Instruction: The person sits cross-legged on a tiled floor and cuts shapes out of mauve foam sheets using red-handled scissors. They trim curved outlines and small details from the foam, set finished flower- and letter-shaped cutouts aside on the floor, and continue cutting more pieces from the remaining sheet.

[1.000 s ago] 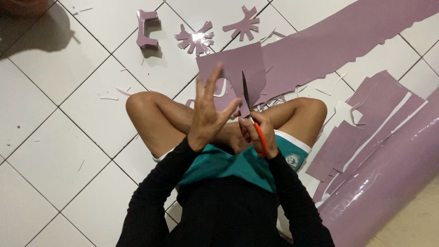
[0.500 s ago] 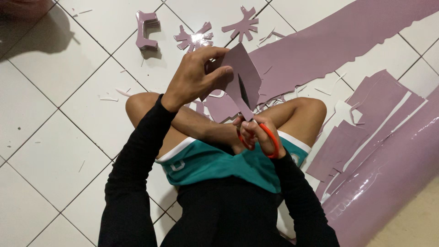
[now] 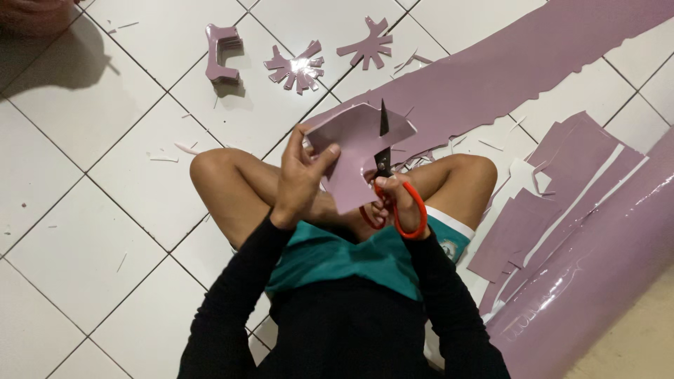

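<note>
The white tiled floor (image 3: 91, 260) fills the frame. A long mauve sheet strip (image 3: 533, 63) runs from the upper right toward the centre. A mauve roll (image 3: 597, 281) lies along the lower right edge, with stacked offcuts (image 3: 547, 203) just beside it.

The person sits cross-legged at centre frame. The mauve sheet piece (image 3: 354, 151) is held above the knees, at centre.

The left hand (image 3: 302, 175) grips the left edge of the piece: the thumb lies on its near face, the remaining fingers (image 3: 296, 144) are closed behind the edge.

The right hand (image 3: 393, 200) holds orange-handled scissors (image 3: 390, 182) below the piece, fingers closed through the loops. The dark blades point up across the piece's right portion.

Three small cut shapes (image 3: 295, 67) lie on the tiles at upper centre, well apart from both hands.
</note>
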Tool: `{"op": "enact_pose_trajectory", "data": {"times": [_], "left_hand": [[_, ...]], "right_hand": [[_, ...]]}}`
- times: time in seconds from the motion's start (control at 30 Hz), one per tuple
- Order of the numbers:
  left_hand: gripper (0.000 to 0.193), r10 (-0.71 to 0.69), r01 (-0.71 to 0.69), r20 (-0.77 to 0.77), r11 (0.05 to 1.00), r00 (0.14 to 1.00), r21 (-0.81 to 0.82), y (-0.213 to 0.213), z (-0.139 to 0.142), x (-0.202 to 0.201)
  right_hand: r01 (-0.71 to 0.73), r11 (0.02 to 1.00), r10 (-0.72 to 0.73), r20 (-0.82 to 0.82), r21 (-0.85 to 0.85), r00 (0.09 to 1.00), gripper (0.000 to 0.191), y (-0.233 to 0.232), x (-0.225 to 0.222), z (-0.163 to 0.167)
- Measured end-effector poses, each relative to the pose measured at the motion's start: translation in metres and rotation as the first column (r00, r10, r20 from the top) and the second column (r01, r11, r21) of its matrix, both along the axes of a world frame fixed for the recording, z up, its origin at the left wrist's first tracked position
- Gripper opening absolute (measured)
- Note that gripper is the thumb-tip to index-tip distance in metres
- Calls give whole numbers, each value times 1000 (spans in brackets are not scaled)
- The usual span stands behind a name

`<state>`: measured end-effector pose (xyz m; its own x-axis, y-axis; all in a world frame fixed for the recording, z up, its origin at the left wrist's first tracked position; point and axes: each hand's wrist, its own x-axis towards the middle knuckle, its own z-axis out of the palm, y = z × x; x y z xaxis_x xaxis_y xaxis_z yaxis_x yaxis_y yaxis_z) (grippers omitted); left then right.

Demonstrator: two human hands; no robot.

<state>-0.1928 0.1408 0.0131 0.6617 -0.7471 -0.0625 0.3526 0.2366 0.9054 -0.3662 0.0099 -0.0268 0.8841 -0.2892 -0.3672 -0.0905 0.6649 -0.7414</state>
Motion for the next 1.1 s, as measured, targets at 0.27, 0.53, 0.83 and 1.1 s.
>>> {"op": "enact_pose_trajectory", "data": {"times": [0.27, 0.53, 0.83, 1.1], "left_hand": [[27, 91, -121, -275, 989, 957, -91, -4, -15, -43], [27, 79, -102, -251, 992, 965, -80, -4, -8, -43], [35, -71, 63, 94, 995, 993, 83, 8, -8, -7], [26, 61, -469, 956, 879, 287, 85, -6, -35, 1]], "right_hand": [[196, 970, -189, 61, -143, 980, 32, 8, 1, -36], [221, 947, -221, 29, -234, 975, 35, 18, 6, -31], [424, 899, -416, 83, -113, 905, 39, -11, 11, -19], [357, 848, -335, 125, -391, 934, 22, -14, 39, -51]]}}
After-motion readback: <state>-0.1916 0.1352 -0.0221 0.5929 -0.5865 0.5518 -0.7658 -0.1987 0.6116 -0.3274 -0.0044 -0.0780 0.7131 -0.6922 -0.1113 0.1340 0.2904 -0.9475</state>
